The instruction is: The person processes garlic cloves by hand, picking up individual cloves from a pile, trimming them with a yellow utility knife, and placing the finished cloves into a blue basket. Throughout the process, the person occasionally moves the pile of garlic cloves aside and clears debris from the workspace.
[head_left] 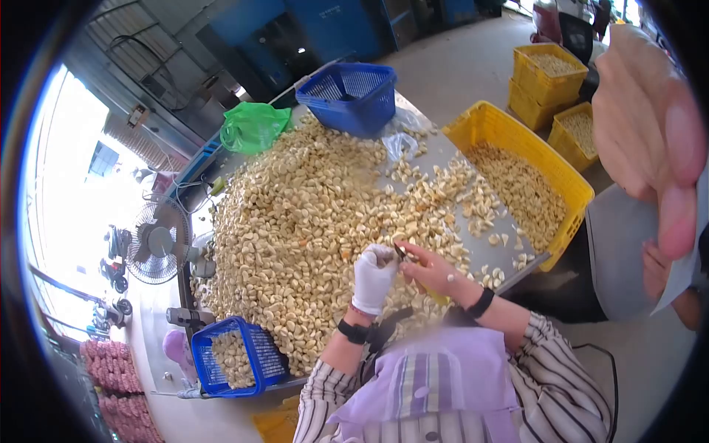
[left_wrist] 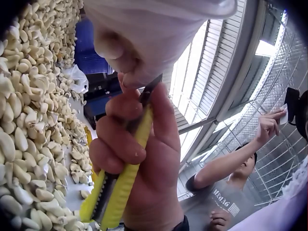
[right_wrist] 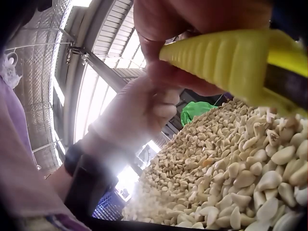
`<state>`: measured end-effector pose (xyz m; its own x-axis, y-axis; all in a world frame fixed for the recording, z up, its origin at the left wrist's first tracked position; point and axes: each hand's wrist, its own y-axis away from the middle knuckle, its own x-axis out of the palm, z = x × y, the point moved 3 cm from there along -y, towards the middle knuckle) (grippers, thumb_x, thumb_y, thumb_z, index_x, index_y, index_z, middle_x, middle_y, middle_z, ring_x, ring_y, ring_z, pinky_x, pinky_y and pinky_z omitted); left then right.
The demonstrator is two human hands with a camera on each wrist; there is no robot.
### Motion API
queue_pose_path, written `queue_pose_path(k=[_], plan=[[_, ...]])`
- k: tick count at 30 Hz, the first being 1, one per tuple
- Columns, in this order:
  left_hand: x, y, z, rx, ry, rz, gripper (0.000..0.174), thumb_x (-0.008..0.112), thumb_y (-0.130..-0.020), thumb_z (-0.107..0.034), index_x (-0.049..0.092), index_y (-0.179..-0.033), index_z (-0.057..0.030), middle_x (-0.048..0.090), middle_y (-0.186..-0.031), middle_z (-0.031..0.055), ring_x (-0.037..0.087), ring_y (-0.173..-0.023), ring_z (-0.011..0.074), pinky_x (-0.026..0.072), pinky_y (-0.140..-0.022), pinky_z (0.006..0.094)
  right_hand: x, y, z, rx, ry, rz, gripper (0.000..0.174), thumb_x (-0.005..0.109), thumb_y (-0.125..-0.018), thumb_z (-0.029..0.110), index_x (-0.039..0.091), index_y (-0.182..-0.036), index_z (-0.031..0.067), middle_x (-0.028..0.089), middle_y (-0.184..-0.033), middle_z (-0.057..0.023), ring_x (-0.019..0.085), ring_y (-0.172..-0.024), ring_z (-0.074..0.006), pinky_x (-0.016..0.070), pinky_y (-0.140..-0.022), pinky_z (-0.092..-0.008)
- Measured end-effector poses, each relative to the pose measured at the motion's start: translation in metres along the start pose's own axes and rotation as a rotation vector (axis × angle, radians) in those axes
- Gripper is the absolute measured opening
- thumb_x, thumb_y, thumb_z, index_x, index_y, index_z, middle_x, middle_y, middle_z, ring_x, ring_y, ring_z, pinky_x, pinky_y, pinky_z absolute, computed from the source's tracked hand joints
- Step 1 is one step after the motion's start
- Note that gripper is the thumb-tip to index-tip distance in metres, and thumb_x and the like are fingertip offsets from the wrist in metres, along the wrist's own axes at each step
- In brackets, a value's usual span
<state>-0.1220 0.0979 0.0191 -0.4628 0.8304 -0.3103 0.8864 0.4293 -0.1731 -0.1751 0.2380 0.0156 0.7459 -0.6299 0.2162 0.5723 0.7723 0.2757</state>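
My right hand (head_left: 436, 275) is bare and grips a yellow utility knife (left_wrist: 126, 185), its fingers wrapped around the ribbed handle. The dark blade end (left_wrist: 153, 85) points up at my left hand (head_left: 374, 279), which wears a white glove. The gloved fingers are curled, fingertips right at the blade; what they pinch is hidden, so I cannot tell what it is. Both hands are held over the near edge of a large heap of pale pieces like peeled garlic cloves (head_left: 295, 214) on the metal table (head_left: 476, 244).
A blue basket (head_left: 354, 103) and green bag (head_left: 255, 125) sit at the table's far side. Another blue basket (head_left: 236, 358) with cloves is at left, near a fan (head_left: 156, 240). A yellow crate (head_left: 572, 214) with cloves stands right. Another person's hand (head_left: 642, 118) reaches in at right.
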Motion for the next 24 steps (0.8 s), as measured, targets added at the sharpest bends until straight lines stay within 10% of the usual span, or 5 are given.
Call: queue_pose_path(k=[7, 14, 19, 21, 24], plan=[[0.003, 0.002, -0.003, 0.096, -0.039, -0.006, 0.017, 0.071, -0.076, -0.004, 0.054, -0.076, -0.0061, 0.054, -0.077, -0.0018, 0.045, -0.061, 0.0054, 0.0374, -0.054, 0.0200, -0.003, -0.002, -0.005, 0.038, -0.106, 0.016, 0.046, 0.051, -0.091, 0.018, 0.041, -0.136, 0.0162, 0.055, -0.070, -0.0022, 0.047, -0.050, -0.0062, 0.0403, -0.044, -0.0227], [-0.029, 0.001, 0.040, -0.300, 0.950, 0.123, 0.027, 0.066, -0.077, -0.003, 0.051, -0.099, -0.0086, 0.055, -0.088, -0.0002, 0.051, -0.069, 0.0075, 0.0415, -0.056, 0.0198, -0.009, -0.012, -0.012, 0.076, -0.301, -0.009, 0.033, 0.047, -0.093, 0.019, 0.051, -0.126, 0.0128, 0.055, -0.068, -0.0017, 0.046, -0.047, -0.0079, 0.0399, -0.043, -0.0218], [-0.094, -0.010, 0.152, -0.355, 1.092, -0.067, 0.013, 0.060, -0.087, -0.023, 0.055, -0.084, -0.0108, 0.044, -0.065, -0.0042, 0.038, -0.050, 0.0038, 0.0262, -0.041, 0.0180, -0.032, -0.024, -0.037, 0.298, -0.404, -0.081, 0.047, 0.053, -0.091, 0.033, 0.042, -0.135, 0.0193, 0.036, -0.141, -0.0136, 0.037, -0.130, -0.0154, 0.0308, -0.106, -0.0361], [-0.097, -0.006, 0.159, -0.359, 0.814, -0.130, 0.019, 0.050, -0.093, -0.035, 0.060, -0.093, -0.0184, 0.035, -0.055, -0.0095, 0.024, -0.040, 0.0019, 0.0159, -0.037, 0.0191, -0.031, -0.025, -0.033, 0.207, -0.312, -0.077, 0.031, 0.048, -0.094, 0.032, 0.052, -0.119, 0.0141, 0.052, -0.117, -0.0088, 0.048, -0.113, -0.0118, 0.0428, -0.095, -0.0295], [-0.068, -0.007, 0.075, -0.253, 0.185, 0.021, 0.025, 0.058, -0.086, -0.017, 0.060, -0.110, -0.0081, 0.063, -0.094, 0.0028, 0.056, -0.072, 0.0089, 0.0453, -0.061, 0.0215, -0.022, -0.019, -0.031, 0.108, -0.443, -0.123, 0.020, 0.050, -0.093, 0.025, 0.056, -0.103, 0.0085, 0.058, -0.074, -0.0007, 0.054, -0.057, -0.0057, 0.0434, -0.046, -0.0180]])
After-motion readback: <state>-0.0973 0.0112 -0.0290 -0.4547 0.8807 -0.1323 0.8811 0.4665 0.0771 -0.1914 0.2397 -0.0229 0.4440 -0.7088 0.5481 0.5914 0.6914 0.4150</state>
